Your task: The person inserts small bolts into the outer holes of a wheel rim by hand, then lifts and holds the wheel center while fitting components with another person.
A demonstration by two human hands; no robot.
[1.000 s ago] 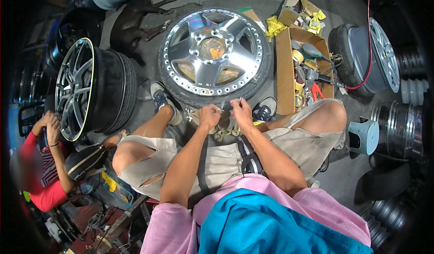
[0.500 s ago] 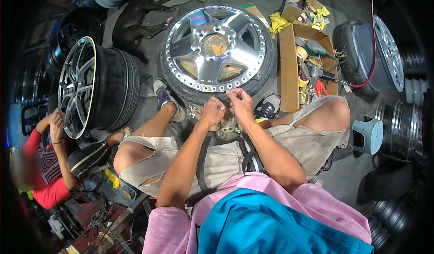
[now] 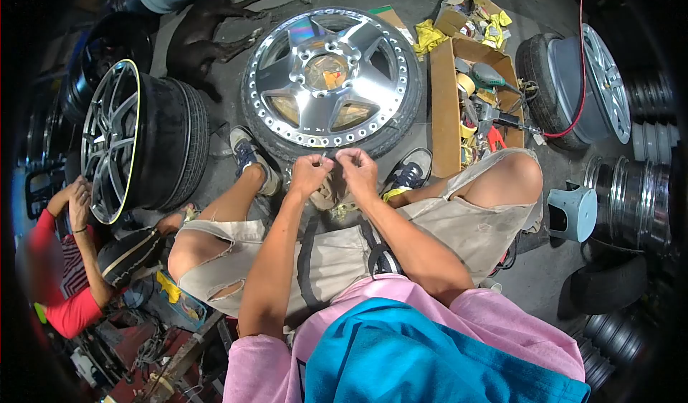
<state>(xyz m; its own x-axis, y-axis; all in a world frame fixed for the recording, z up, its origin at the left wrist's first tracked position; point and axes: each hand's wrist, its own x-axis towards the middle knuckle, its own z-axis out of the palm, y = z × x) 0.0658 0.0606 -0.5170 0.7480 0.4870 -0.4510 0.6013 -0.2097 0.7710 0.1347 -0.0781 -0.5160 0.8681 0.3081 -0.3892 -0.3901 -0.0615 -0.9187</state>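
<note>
My left hand (image 3: 311,176) is closed in a pinch, with a small whitish thing at its fingertips that I cannot make out. Just beside it, my right hand (image 3: 358,173) is also pinched, fingertips close to those of the left; whatever it holds is hidden. Both hands are above the near edge of a polished five-spoke alloy wheel (image 3: 322,109), which lies face up with its tyre (image 3: 283,143) around it. Small round holes ring the rim. Below the hands, a crumpled tan piece (image 3: 326,193) shows between my shoes.
A cardboard box (image 3: 446,109) of tools stands right of the wheel, with yellow scraps (image 3: 428,37) behind. A black dog (image 3: 204,34) lies at the far left. Another wheel (image 3: 118,141) stands left, near a co-worker in a red sleeve (image 3: 79,310). A red hose (image 3: 582,66) hangs right.
Both hands have shifted slightly left along the wheel's near edge, and their fingertips are closer to level. The whole view has slid a little. The wheel stays in place.
</note>
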